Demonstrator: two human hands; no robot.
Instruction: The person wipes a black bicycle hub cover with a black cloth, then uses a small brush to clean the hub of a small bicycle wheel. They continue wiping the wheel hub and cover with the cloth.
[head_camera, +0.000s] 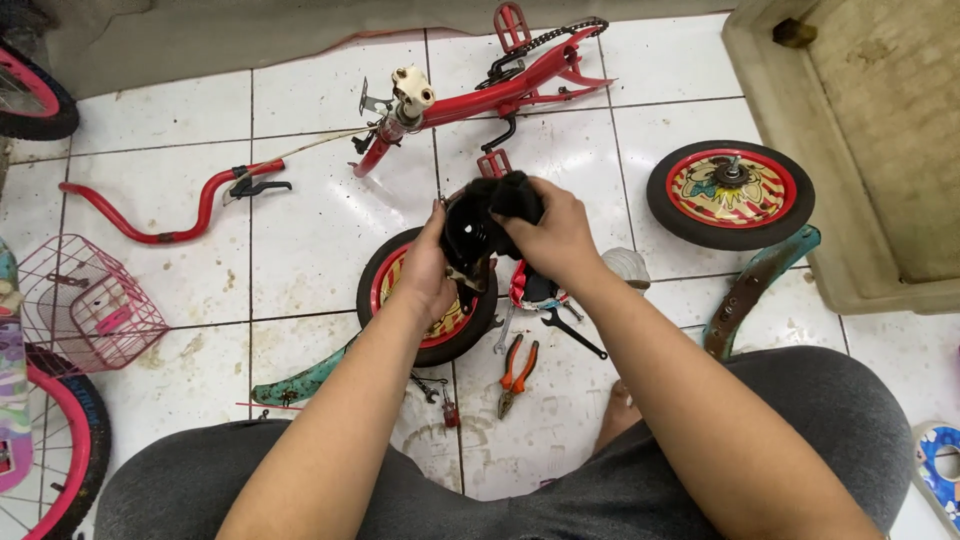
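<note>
Black rubbery part (487, 222), gripped between left hand (425, 275) and right hand (555, 240), above small red-rimmed wheel (395, 270). Red bicycle frame (500, 85) at 12 o'clock, already stripped; second wheel (730, 195) at 2 o'clock; orange-handled pliers (514, 372) at 6 o'clock. Reassembly outstanding.

Floor under my hands is crowding up: small wheel (428, 300), orange pliers (516, 372) and black wrench (572, 332) lying close together. Bare tile is opening between the red handlebar (170, 205) and that wheel. Red frame (490, 88) is blocking ahead.
</note>
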